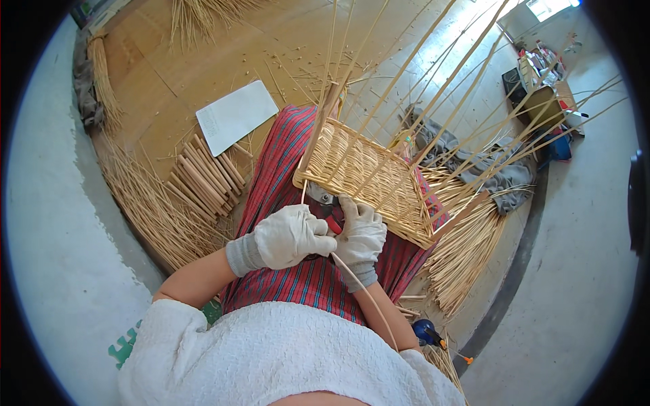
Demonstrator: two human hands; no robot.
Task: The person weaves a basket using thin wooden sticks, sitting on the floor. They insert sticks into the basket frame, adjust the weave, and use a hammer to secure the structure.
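Note:
A woven wicker panel (352, 162), with long upright stakes and wooden corner sticks, rests on a red striped cloth (265, 178) over my lap. My left hand (288, 237), in a pale work glove, is closed on a pale cane (367, 298) at the panel's near edge; the cane trails down past my right forearm. My right hand (360, 240), also gloved, is just beside it with curled fingers, round red-handled pruning shears (323, 199) under the panel's edge. The shears are partly hidden by both hands.
Cut wooden sticks (203, 176) and a white board (235, 115) lie at left, beside long cane bundles (139, 199). More canes (467, 250) and grey cloth (508, 186) lie right, near a blue spray bottle (425, 330). A cluttered low stand (548, 101) is at back right.

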